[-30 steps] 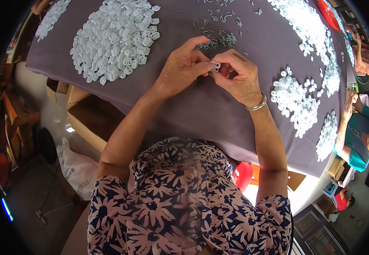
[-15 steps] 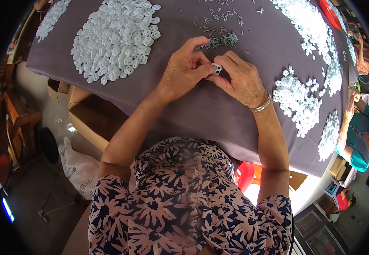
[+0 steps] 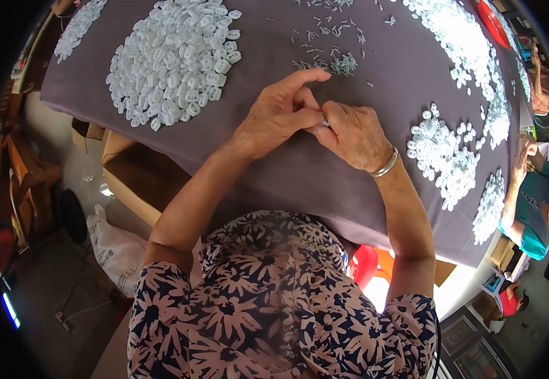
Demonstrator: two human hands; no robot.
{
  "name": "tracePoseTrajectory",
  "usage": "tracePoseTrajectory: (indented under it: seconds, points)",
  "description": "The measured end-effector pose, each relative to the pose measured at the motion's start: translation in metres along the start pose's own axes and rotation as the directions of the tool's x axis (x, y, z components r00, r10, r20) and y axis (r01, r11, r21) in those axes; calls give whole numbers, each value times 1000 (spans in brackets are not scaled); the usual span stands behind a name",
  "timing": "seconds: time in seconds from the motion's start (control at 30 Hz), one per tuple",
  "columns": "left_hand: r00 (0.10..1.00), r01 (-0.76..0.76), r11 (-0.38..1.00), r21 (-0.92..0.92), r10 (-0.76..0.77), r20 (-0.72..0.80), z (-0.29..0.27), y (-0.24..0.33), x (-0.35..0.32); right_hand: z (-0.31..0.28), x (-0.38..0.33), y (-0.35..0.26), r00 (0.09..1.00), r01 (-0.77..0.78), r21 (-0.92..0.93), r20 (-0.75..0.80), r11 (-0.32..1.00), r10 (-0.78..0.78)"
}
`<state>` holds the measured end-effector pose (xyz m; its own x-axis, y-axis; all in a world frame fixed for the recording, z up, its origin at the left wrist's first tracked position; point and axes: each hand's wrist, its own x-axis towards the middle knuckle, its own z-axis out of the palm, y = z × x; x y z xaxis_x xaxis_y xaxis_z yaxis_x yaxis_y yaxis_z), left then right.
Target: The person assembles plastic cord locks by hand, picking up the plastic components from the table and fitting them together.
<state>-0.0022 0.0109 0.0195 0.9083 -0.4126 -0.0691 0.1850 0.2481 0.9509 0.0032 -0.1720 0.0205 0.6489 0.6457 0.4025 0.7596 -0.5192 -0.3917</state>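
Note:
My right hand (image 3: 358,136), with a silver bracelet on its wrist, pinches a small white plastic piece (image 3: 325,124); fingers cover most of it. My left hand (image 3: 274,119) meets it there, thumb tip against the piece and index finger stretched out above. Whatever the left fingertips may hold is hidden. Just beyond the hands lies a heap of small grey screws (image 3: 343,64), with more strewn farther off. To the left is a large pile of flat white plastic pieces (image 3: 167,69). A smaller pile of white pieces (image 3: 439,151) lies to the right.
A dark cloth (image 3: 300,180) covers the table. More white pieces (image 3: 454,38) and a red dish (image 3: 493,25) are at the far right. An open cardboard box (image 3: 138,174) stands below the left edge. Another person in teal (image 3: 533,202) sits at the right.
My right fingers have closed farther over the white piece, which was turned with its holes showing before. Both hands have shifted slightly nearer to me.

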Motion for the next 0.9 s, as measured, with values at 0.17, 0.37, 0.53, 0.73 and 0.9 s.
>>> tracePoseTrajectory:
  seconds: [0.17, 0.37, 0.53, 0.73, 0.9]
  points:
    - [1000, -8, 1000, 13, 9, -17, -1, -2, -3, 3, 3, 1, 1000, 22, 19, -2, 1000, -22]
    - [989, -147, 987, 68, 147, 4, 2, -3, -1, 0, 3, -1, 998, 43, -48, -49, 998, -45]
    - [985, -165, 978, 129, 170, -23, 2, -8, -6, 10, -1, -6, 995, 34, -68, -94, 997, -40]
    - [979, -184, 971, 154, 195, -60, 3, -15, -9, 31, -6, 2, 987, 57, -125, -143, 990, -75]
    - [981, -183, 977, 107, 188, -39, 1, -13, -3, 32, 1, 5, 987, 13, -81, -156, 997, -25]
